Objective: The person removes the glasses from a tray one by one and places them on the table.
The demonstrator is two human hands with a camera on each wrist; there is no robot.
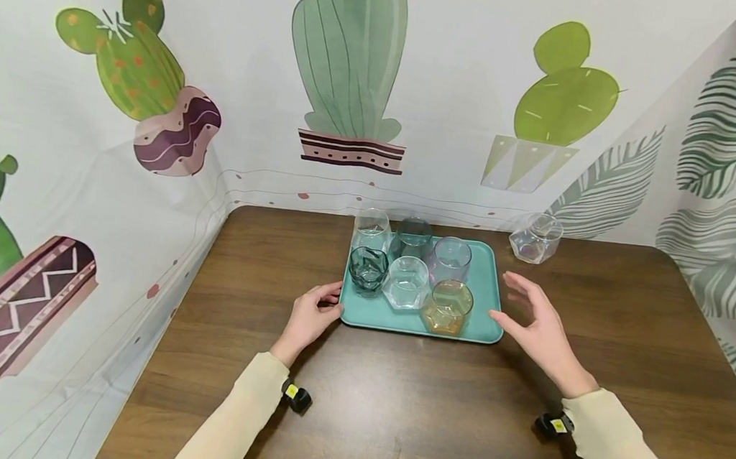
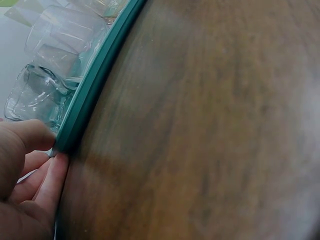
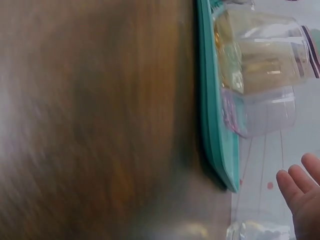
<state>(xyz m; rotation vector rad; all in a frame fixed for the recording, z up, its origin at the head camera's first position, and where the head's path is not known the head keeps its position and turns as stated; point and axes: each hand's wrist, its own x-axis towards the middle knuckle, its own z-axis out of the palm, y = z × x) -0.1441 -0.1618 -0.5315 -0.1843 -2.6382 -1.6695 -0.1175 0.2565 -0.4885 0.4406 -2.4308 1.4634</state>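
Note:
A teal rectangular tray (image 1: 487,296) carries several drinking glasses. An amber glass (image 1: 448,307) stands at its front right, near a clear glass (image 1: 407,283) and a lilac glass (image 1: 450,259). Further left are a dark grey-green glass (image 1: 368,270), a tall clear glass (image 1: 371,231) and a smoky glass (image 1: 413,237). My left hand (image 1: 312,316) pinches the tray's left edge; in the left wrist view its thumb and fingers (image 2: 49,187) meet at the rim. My right hand (image 1: 544,337) hovers just off the tray's right edge, fingers spread, holding nothing.
One more clear faceted glass (image 1: 536,238) stands on the brown wooden table (image 1: 367,409), behind my right hand near the back edge. A white cloth backdrop (image 1: 457,85) printed with cacti hangs along the table's back and left.

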